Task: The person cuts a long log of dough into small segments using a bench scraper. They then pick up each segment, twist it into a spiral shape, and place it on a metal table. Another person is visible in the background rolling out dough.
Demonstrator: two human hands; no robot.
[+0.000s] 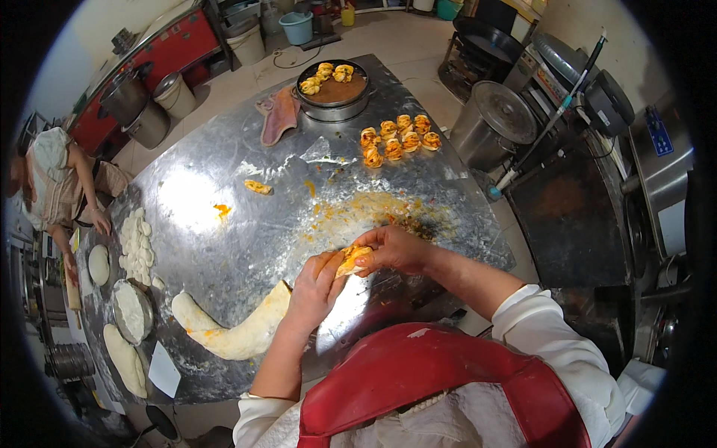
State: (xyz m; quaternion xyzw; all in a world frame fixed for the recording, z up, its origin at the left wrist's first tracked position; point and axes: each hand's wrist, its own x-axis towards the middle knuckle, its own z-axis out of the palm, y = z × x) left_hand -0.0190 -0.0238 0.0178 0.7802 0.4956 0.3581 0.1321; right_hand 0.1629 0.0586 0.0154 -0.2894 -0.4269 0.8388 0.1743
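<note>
Between my left hand [319, 285] and my right hand [395, 249], a piece of orange-filled dough [354, 260] is held by the fingers of both. A long filled dough roll [241, 336] curves on the metal table beside my left forearm. One small cut piece of filled dough [258, 187] lies alone farther off. Several twisted orange rolls [393, 149] sit in rows at the back right. A round steamer tray [331, 112] at the far end holds several more twisted rolls [343, 73].
Flour and orange filling are smeared over the metal table [207, 252]. At left are small dough pieces [136, 246], a flour bowl [133, 312], a dough lump [124, 361] and a white scraper [164, 369]. A co-worker [61, 179] stands at the left edge. A cloth [278, 116] lies by the steamer.
</note>
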